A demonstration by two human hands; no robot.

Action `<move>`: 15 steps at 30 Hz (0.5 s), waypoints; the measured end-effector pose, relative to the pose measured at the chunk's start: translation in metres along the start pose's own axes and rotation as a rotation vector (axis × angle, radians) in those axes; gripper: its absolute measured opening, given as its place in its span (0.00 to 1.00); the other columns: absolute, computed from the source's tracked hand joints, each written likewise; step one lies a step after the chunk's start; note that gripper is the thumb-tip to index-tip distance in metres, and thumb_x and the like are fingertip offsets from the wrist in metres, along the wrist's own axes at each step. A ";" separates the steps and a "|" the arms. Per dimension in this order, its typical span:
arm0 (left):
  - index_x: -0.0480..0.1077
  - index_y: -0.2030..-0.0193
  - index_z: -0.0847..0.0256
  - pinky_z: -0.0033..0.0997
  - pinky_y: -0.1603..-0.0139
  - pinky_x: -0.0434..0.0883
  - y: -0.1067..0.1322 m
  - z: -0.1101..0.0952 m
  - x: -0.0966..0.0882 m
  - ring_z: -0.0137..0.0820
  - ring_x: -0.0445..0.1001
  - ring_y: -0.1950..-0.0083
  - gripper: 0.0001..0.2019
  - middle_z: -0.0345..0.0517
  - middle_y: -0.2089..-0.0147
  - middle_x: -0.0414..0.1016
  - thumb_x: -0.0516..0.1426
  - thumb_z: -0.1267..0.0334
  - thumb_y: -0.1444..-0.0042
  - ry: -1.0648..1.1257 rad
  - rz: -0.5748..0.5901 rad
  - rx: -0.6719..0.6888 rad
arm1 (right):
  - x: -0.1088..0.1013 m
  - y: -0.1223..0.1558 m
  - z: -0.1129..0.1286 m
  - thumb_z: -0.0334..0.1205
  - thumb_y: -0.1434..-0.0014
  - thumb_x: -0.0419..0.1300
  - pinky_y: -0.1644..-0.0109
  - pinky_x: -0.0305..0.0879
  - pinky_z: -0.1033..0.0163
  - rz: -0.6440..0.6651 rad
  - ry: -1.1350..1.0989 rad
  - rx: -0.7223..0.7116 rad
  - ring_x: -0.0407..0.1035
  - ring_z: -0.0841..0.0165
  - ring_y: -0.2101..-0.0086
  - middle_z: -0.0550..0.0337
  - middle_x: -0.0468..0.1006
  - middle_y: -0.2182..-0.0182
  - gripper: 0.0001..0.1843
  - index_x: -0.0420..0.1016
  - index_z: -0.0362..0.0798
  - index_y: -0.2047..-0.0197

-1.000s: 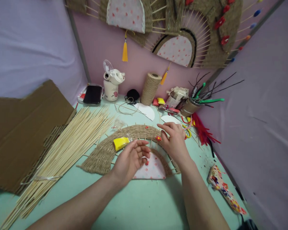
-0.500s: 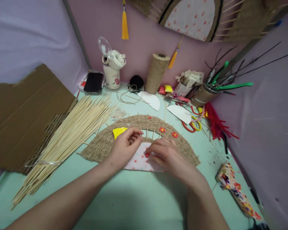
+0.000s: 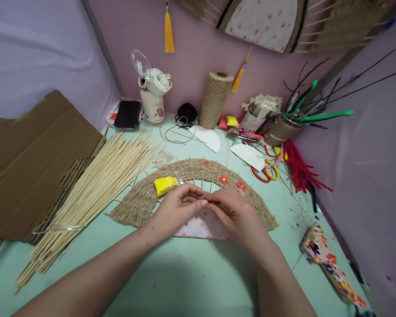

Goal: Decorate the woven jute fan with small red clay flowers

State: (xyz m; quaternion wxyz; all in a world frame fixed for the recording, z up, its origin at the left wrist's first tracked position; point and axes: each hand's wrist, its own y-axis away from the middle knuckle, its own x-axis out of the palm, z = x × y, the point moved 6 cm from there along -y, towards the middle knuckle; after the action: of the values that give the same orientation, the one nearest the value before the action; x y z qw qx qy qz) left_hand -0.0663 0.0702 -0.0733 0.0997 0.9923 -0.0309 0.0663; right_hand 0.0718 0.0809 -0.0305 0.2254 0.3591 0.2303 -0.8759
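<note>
My left hand [image 3: 181, 207] and my right hand [image 3: 236, 211] meet fingertip to fingertip over the woven twine fan [image 3: 141, 202]. Both are closed in a pinch. Whatever lies between the fingertips is too small and hidden to name. Beneath them is the fan's half-round centre of white cloth with red dots [image 3: 201, 226], partly covered by the hands. Two red flowers with yellow middles, one a clay-like flower [image 3: 223, 179], sit on the fan's right side, and a small red piece [image 3: 206, 162] sits near its top. Beside my left hand lies a yellow clay packet [image 3: 165, 185].
Left are bundled thin sticks [image 3: 95, 189] and a cardboard sheet [image 3: 36, 158]. Along the back stand a white cup [image 3: 153, 103], a twine spool [image 3: 215, 99] and a tool holder [image 3: 282, 130]. Scissors [image 3: 265, 174] and a flower-patterned glue gun [image 3: 330, 264] lie to the right.
My right hand has lifted slightly away from the cloth, and its fingertips have come together with those of my left hand. The yellow packet now shows more fully.
</note>
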 end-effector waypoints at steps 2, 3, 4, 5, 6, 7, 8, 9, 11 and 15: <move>0.74 0.66 0.61 0.31 0.59 0.71 -0.001 0.002 0.001 0.30 0.75 0.63 0.09 0.42 0.67 0.77 0.66 0.62 0.53 0.067 0.006 -0.039 | -0.002 0.000 0.001 0.37 0.35 0.58 0.56 0.59 0.59 -0.040 0.001 -0.028 0.71 0.66 0.64 0.60 0.81 0.66 0.06 0.77 0.52 0.58; 0.74 0.67 0.61 0.29 0.60 0.70 -0.001 0.003 0.000 0.29 0.74 0.65 0.09 0.41 0.68 0.76 0.67 0.62 0.53 0.089 -0.006 -0.053 | -0.002 0.001 0.001 0.38 0.35 0.59 0.56 0.60 0.59 -0.046 0.009 -0.036 0.71 0.66 0.63 0.60 0.80 0.66 0.06 0.77 0.52 0.58; 0.74 0.68 0.61 0.28 0.62 0.70 -0.001 0.004 -0.001 0.28 0.74 0.66 0.09 0.40 0.69 0.76 0.67 0.62 0.54 0.107 -0.020 -0.067 | -0.002 0.001 0.002 0.38 0.36 0.59 0.55 0.60 0.58 -0.051 0.016 -0.041 0.71 0.66 0.63 0.60 0.80 0.66 0.06 0.77 0.52 0.57; 0.74 0.68 0.61 0.27 0.62 0.70 -0.002 0.005 -0.001 0.27 0.73 0.66 0.09 0.40 0.69 0.76 0.67 0.62 0.54 0.121 -0.031 -0.080 | -0.002 0.001 0.002 0.38 0.36 0.60 0.55 0.60 0.58 -0.055 0.021 -0.040 0.71 0.65 0.63 0.59 0.80 0.65 0.06 0.77 0.52 0.56; 0.74 0.68 0.61 0.27 0.63 0.70 -0.002 0.006 -0.002 0.26 0.73 0.67 0.09 0.40 0.69 0.76 0.67 0.62 0.54 0.132 -0.040 -0.091 | -0.003 0.001 0.002 0.38 0.37 0.61 0.55 0.61 0.58 -0.062 0.022 -0.039 0.71 0.65 0.62 0.59 0.80 0.65 0.07 0.76 0.52 0.56; 0.74 0.69 0.61 0.26 0.63 0.70 -0.002 0.007 -0.002 0.26 0.73 0.67 0.09 0.40 0.69 0.76 0.68 0.62 0.55 0.140 -0.045 -0.100 | -0.004 0.001 0.002 0.37 0.38 0.61 0.54 0.61 0.58 -0.071 0.022 -0.037 0.71 0.65 0.62 0.59 0.80 0.64 0.08 0.76 0.51 0.55; 0.74 0.69 0.61 0.26 0.63 0.70 -0.002 0.008 -0.002 0.26 0.73 0.67 0.09 0.40 0.69 0.76 0.68 0.62 0.55 0.145 -0.047 -0.105 | -0.005 0.001 0.002 0.37 0.38 0.62 0.54 0.61 0.58 -0.077 0.021 -0.036 0.71 0.65 0.61 0.59 0.80 0.64 0.08 0.76 0.52 0.54; 0.74 0.69 0.61 0.26 0.63 0.70 -0.002 0.008 -0.002 0.26 0.74 0.66 0.09 0.40 0.69 0.76 0.68 0.62 0.55 0.148 -0.047 -0.105 | -0.005 0.001 0.003 0.36 0.38 0.62 0.54 0.61 0.58 -0.078 0.021 -0.037 0.71 0.65 0.61 0.59 0.80 0.63 0.08 0.75 0.52 0.54; 0.74 0.68 0.61 0.26 0.61 0.70 -0.002 0.007 -0.003 0.26 0.74 0.65 0.10 0.40 0.68 0.76 0.68 0.63 0.56 0.152 -0.046 -0.092 | -0.005 0.001 0.004 0.36 0.37 0.60 0.54 0.60 0.58 -0.064 0.024 -0.040 0.71 0.65 0.61 0.60 0.80 0.64 0.06 0.76 0.52 0.56; 0.74 0.68 0.62 0.27 0.60 0.70 -0.001 0.005 -0.003 0.27 0.73 0.64 0.10 0.40 0.68 0.76 0.69 0.63 0.57 0.140 -0.038 -0.083 | -0.003 -0.001 0.006 0.36 0.37 0.57 0.56 0.58 0.58 -0.052 0.056 -0.031 0.70 0.65 0.63 0.60 0.79 0.66 0.05 0.76 0.52 0.61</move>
State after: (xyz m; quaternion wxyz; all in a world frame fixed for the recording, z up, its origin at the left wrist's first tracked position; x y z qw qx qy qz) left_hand -0.0683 0.0705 -0.0792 0.1440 0.9806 -0.0077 0.1325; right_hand 0.0704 0.0789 -0.0247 0.2015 0.3741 0.2593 -0.8673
